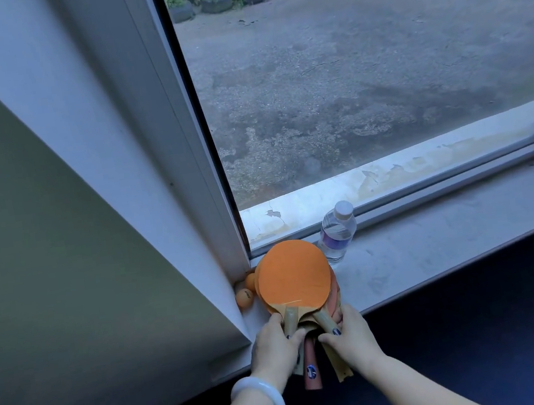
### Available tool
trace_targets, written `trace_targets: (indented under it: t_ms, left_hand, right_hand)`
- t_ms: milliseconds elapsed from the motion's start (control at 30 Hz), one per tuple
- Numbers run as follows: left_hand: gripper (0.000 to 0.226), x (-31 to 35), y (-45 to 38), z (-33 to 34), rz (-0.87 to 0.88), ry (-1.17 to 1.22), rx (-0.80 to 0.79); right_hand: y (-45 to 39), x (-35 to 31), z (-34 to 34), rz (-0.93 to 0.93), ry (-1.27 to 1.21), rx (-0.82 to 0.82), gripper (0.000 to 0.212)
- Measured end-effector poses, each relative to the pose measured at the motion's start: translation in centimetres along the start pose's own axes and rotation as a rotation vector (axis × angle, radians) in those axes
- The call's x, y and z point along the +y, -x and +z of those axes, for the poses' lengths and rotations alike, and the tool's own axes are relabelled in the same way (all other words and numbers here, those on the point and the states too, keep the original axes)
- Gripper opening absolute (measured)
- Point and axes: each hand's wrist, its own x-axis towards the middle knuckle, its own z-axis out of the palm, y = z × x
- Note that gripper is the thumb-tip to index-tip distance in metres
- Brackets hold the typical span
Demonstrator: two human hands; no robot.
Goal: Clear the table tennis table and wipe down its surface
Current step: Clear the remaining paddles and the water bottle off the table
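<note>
A stack of table tennis paddles (293, 275) with orange rubber faces lies on the grey windowsill (432, 242), blades toward the glass and wooden handles sticking out over the sill's front edge. My left hand (278, 344) grips the handles from the left, thumb across them. From the right, my right hand (352, 331) holds the same handles with curled fingers. Two orange balls (245, 296) sit in the sill's corner, just left of the paddles. The table tennis table is not in view.
A clear plastic water bottle (336, 234) with a white cap stands on the sill just right of the paddle blades. The white window frame (193, 164) and a wall close off the left. A dark blue floor lies below the sill.
</note>
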Motion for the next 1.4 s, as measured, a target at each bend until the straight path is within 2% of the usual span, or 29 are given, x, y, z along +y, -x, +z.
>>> trace_targets:
  t_ms: [333,600,733,900,1133,1300,1400]
  left_hand:
    - [0.035,0.6,0.1,-0.6,0.021,-0.17,-0.05]
    - [0.033,0.9,0.8,-1.2,0.048,-0.224,-0.036]
    - [0.034,1.0,1.0,-1.2,0.078,-0.279,0.039]
    - [0.027,3.3,0.7,-1.0,0.223,-0.325,0.133]
    - [0.022,9.5,1.0,2.9,0.415,-0.383,-0.079]
    - [0.026,15.5,3.2,8.2,0.596,-0.511,-0.248]
    - [0.022,20.9,5.9,12.8,0.747,-0.573,-0.321]
  right_hand:
    - [0.4,-0.1,-0.1,0.011,0.007,-0.006,0.04]
    - [1.4,0.4,-0.4,0.06,0.017,-0.018,0.041]
    - [1.7,0.8,-1.1,0.1,0.025,-0.08,0.043]
    - [2.4,2.3,-3.6,0.149,-0.065,-0.123,0.042]
    - [4.2,6.2,-9.6,0.233,-0.041,0.002,0.027]
    - [8.0,10.5,-17.0,0.369,0.078,-0.043,0.027]
    - [11.6,14.3,-22.7,0.416,0.034,0.026,0.024]
